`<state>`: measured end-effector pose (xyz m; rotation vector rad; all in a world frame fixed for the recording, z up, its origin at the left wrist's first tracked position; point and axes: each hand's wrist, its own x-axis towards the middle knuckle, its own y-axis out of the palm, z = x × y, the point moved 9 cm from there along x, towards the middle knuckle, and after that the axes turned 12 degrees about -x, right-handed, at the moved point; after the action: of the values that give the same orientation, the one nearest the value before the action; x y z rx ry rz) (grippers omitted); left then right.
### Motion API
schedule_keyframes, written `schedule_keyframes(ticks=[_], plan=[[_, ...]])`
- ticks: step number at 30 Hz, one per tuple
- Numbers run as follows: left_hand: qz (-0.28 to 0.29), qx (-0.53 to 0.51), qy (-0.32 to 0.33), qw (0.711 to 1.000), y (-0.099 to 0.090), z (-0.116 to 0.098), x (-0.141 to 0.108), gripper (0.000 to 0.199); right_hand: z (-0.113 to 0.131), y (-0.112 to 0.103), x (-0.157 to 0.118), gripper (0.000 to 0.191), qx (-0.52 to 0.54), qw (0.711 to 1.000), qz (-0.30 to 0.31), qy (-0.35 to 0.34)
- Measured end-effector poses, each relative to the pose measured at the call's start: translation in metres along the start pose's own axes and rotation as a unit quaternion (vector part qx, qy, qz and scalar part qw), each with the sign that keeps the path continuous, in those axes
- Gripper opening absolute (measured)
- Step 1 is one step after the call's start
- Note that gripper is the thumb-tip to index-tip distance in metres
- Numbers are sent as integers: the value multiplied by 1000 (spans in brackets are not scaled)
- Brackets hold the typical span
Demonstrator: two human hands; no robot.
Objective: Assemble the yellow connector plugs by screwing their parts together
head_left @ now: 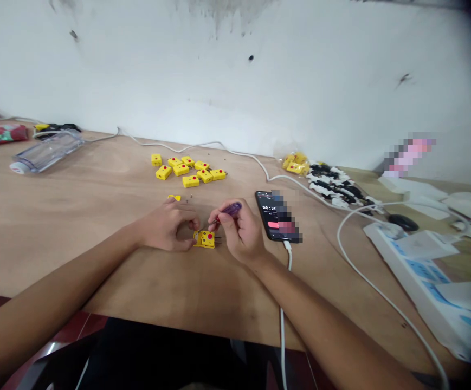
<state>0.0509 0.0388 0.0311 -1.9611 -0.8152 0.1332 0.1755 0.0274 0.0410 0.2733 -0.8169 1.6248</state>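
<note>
A yellow connector (207,239) with a red dot and metal pins pointing right lies on the wooden table between my hands. My left hand (171,225) rests at its left side, thumb and fingers curled round the connector's left end. My right hand (239,230) grips a small screwdriver with a purple handle (232,208), its shaft slanting down-left above the connector. Just beyond my left hand lies a small yellow piece (174,198), with tiny screws beside it. Farther back sit several yellow connectors (190,181) in a loose group.
A phone (276,216) with a white cable lies right of my right hand. Behind it are a bag of yellow parts (296,162) and black and white pieces (335,187). A power strip (426,292) stands far right, a clear bottle (48,153) far left.
</note>
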Motion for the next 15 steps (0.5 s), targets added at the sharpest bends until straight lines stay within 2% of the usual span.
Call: schedule_keyframes(ticks=[15], plan=[[12,-5,-9,1000,4,2,1,19,2,1,1,9,6,1000,4,3]])
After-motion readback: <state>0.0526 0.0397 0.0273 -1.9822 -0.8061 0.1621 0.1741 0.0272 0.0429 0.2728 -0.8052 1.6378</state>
